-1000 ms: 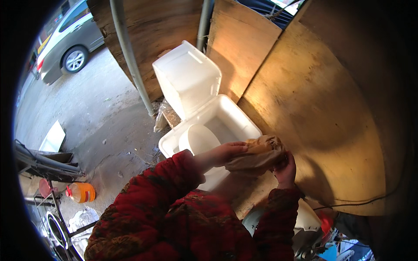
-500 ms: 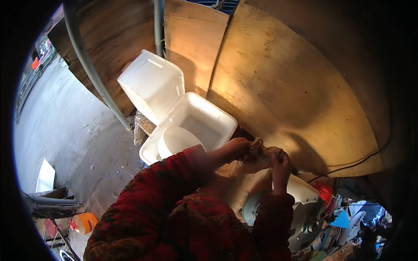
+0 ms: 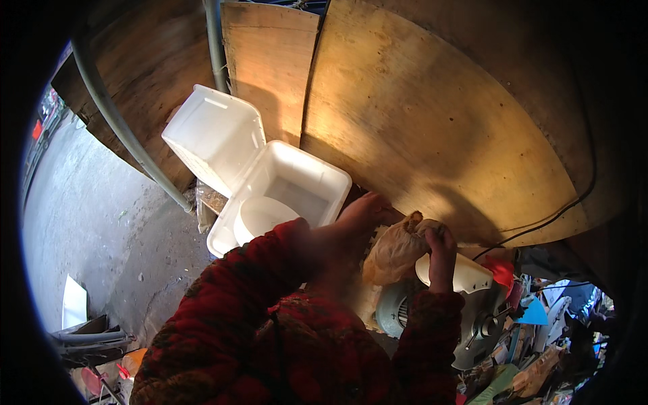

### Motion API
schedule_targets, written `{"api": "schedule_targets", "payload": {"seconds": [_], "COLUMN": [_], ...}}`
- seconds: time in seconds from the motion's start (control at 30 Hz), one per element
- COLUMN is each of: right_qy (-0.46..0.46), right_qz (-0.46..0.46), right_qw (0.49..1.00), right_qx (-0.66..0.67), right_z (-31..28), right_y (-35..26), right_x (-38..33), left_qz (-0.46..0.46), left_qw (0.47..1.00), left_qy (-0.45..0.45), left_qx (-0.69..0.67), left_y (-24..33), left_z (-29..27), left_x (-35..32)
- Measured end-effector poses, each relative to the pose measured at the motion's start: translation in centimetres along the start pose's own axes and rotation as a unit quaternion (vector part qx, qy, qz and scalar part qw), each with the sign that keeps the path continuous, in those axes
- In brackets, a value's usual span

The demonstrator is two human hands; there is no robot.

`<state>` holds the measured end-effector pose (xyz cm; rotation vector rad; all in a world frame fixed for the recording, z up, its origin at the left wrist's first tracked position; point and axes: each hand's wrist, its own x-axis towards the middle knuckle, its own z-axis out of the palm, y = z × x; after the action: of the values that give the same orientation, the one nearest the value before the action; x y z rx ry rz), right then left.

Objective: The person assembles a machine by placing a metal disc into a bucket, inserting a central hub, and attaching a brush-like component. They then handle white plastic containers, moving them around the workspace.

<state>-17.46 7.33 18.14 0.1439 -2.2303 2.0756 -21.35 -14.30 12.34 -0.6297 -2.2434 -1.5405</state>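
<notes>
A tan, translucent bag [image 3: 395, 255] with a bunched, twisted neck is between my hands. My right hand [image 3: 442, 255] is closed on the gathered top, at the bag's right side. My left hand [image 3: 364, 210] is at the upper left of the neck with its fingers curled in shadow; whether anything is between them I cannot make out. Below the bag is a grey-green round machine part with a slotted grille [image 3: 391, 312]. Beside it, a cream curved pan [image 3: 467, 275] rests on a grey metal machine body [image 3: 476, 324].
An open white tub [image 3: 341, 177] with its lid [image 3: 214, 131] tipped back stands ahead, holding a white bowl [image 3: 264, 214]. Plywood panels [image 3: 432, 115] rise behind. A dark cable [image 3: 540, 226] runs along the right. Mixed scrap [image 3: 533, 358] is piled at lower right.
My left hand has moved away from the bag's neck, which it was holding. The bag now hangs fuller and more upright at my right hand. The view has shifted slightly right.
</notes>
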Motion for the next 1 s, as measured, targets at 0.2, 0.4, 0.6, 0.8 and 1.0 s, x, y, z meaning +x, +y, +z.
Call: {"api": "schedule_targets", "payload": {"seconds": [0.2,0.4,0.6,0.8,1.0], "right_qy": [0.043,0.009,-0.063,-0.030,-0.001], "right_qz": [-0.052,0.024,0.194,0.096,0.040], "right_qw": [0.991,0.997,0.952,0.988,0.899], "right_qx": [-0.112,-0.079,-0.229,-0.118,-0.436], "right_z": [0.7,0.3,-2.7,-0.4,-0.9], "right_y": [-0.4,1.1,2.7,4.8,3.2], "right_x": [-2.5,-6.3,-8.6,-5.2,-0.6], "left_qz": [-0.449,-0.327,-0.345,-0.375,-0.359], "left_qw": [0.797,0.827,0.669,0.712,0.812], "left_qy": [-0.151,-0.128,-0.034,-0.056,-0.075], "left_qx": [-0.375,-0.440,-0.658,-0.591,-0.454], "left_y": [-0.3,-0.2,1.6,2.2,-0.5], "left_z": [4.7,5.7,4.7,4.0,-1.6], "left_x": [-1.4,-3.8,-2.9,-2.6,-0.4]}}
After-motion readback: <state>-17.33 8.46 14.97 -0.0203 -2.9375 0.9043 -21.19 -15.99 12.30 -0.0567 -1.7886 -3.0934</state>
